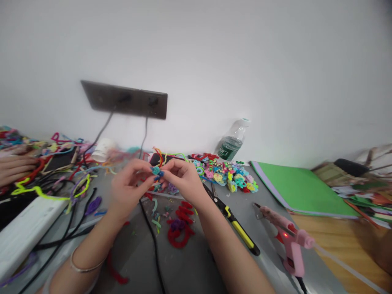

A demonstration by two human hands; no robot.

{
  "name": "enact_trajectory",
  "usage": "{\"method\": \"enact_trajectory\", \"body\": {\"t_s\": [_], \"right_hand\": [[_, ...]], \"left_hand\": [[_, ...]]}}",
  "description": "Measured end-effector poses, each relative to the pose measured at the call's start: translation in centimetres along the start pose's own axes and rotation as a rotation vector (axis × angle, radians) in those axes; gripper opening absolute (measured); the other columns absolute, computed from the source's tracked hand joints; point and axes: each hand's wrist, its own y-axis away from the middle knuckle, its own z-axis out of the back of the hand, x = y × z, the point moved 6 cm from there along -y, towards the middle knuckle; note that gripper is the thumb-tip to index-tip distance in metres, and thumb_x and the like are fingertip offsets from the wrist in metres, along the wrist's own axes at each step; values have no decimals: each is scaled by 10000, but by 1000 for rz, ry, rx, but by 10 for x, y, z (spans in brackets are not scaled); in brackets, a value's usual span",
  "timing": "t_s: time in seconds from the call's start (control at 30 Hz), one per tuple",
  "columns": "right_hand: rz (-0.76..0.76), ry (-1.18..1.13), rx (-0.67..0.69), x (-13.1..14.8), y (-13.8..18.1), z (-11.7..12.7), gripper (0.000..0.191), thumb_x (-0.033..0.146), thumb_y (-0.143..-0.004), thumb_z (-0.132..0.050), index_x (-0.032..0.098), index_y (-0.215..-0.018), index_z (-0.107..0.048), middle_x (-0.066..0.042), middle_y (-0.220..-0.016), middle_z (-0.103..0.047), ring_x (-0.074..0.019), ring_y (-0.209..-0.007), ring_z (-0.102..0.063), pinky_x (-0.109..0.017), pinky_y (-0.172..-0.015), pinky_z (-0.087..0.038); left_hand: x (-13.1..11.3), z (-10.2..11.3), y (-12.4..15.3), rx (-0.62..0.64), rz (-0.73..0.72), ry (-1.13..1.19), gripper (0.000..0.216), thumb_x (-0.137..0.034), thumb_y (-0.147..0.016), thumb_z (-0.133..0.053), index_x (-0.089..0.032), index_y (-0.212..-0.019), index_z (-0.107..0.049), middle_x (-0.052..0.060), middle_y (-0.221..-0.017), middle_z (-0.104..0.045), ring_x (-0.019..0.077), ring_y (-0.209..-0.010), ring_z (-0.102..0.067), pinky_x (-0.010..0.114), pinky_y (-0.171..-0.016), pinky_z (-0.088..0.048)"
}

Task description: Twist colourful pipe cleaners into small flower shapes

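My left hand [130, 185] and my right hand [180, 177] meet above the middle of the grey table. Between their fingertips is a small teal and blue fuzzy pipe-cleaner piece [156, 170], pinched from both sides. Its exact shape is partly hidden by my fingers. Below my right hand lies a coiled red pipe-cleaner piece [179, 241] with a purple knot on it. Short pipe-cleaner scraps [157, 224] are scattered under my hands. Behind my right hand is a heap of small colourful pipe-cleaner flowers [239, 177].
A pink glue gun [289, 241] with a red light stands right, near yellow-black pliers [235, 226]. A water bottle [231, 145] leans by the wall. Green sheets [303, 188] lie beyond. Left are a white box [30, 228], cables, a paper cup [102, 151] and another person's hand [16, 167].
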Motion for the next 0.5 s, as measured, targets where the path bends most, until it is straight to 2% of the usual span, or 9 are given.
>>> {"method": "enact_trajectory", "body": {"t_s": [0.13, 0.23, 0.37, 0.5], "right_hand": [[33, -2, -6, 0, 0, -2, 335, 475, -701, -771, 179, -737, -618, 7, -657, -642, -102, -525, -590, -255, -544, -540], [43, -33, -34, -4, 0, -6, 354, 497, -699, -768, 184, -741, -608, 5, -648, -639, -107, -532, -591, -259, -550, -545], [64, -82, -137, -13, -1, -11, 420, 577, -675, -758, 201, -745, -584, 2, -669, -634, -124, -569, -614, -282, -590, -569], [71, -88, -156, -17, -3, -11, 434, 593, -661, -766, 207, -748, -587, 2, -692, -638, -131, -590, -626, -300, -628, -585]], "left_hand": [[-3, -1, 0, 23, -7, -33, 126, -177, -767, -728, -204, -738, -609, 15, -797, -625, 160, -795, -606, 235, -638, -516], [-1, -1, 2, -41, 63, -4, 129, -190, -780, -725, -198, -727, -607, 19, -819, -643, 151, -789, -613, 228, -638, -519], [12, -4, 7, -202, 235, 230, 182, -256, -726, -788, -189, -714, -620, 0, -782, -656, 124, -702, -621, 222, -627, -529], [27, -12, 10, -249, 381, 412, 275, -339, -662, -839, -180, -690, -617, -19, -693, -636, 106, -612, -605, 215, -586, -525]]}}
